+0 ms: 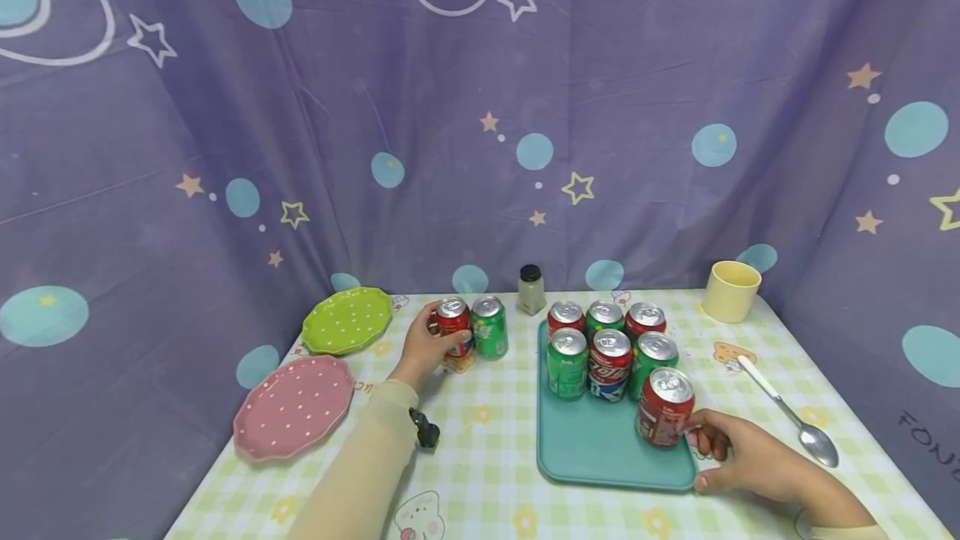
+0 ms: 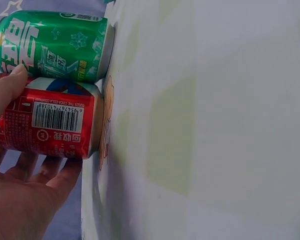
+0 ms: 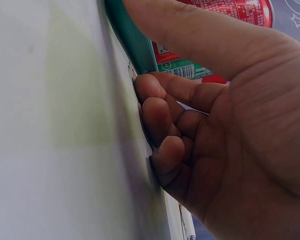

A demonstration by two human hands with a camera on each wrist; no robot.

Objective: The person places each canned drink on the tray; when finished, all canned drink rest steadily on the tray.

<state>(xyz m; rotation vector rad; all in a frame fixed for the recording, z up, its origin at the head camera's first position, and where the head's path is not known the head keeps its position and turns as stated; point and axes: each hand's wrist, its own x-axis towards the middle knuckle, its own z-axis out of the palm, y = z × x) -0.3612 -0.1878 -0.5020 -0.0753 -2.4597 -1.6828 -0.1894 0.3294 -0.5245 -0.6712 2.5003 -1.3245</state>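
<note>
My left hand [image 1: 429, 344] curls round a red soda can [image 2: 52, 117] standing on the checked tablecloth, thumb on the near side and fingers on the far side. Right beside that can stands a green soda can [image 1: 490, 328]. A teal tray [image 1: 592, 448] bears several red and green cans in rows at its back. Nearer its right edge stands a dark red can [image 1: 665, 407]. My right hand [image 1: 750, 457] is by the tray's right front corner, thumb at the rim, fingers loosely bent and low at the cloth. No can lies in its palm.
At the left lie a green dotted plate [image 1: 348, 322] and a pink dotted plate [image 1: 296, 408]. A black-lidded jar [image 1: 532, 290] stands behind the cans. A yellow cup [image 1: 731, 292] and a white-handled spoon [image 1: 791, 415] are at the right. A patterned curtain [image 1: 480, 90] hangs behind.
</note>
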